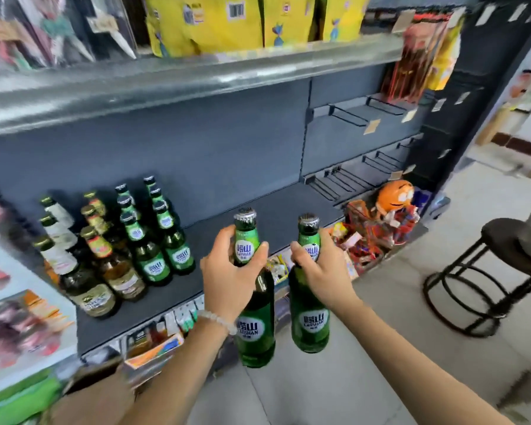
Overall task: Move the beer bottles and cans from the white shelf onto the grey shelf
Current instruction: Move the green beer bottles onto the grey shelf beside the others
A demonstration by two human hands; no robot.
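Observation:
My left hand (227, 271) grips the neck of a green beer bottle (253, 329) with a white round label. My right hand (319, 268) grips the neck of a second green beer bottle (309, 320) of the same kind. Both bottles hang upright in the air in front of the dark grey shelf (258, 219). On the left part of that shelf stand several green bottles (154, 259) in two rows and several darker bottles (105, 271) with gold caps beside them. A white shelf edge (19, 280) shows at the far left.
An upper grey shelf (166, 75) carries yellow bags. Wire hooks (350, 179) stick out of the back panel at the right. Snack packs and an orange figure (393, 197) sit at the shelf's right end. A black stool (485, 271) stands on the tiled floor.

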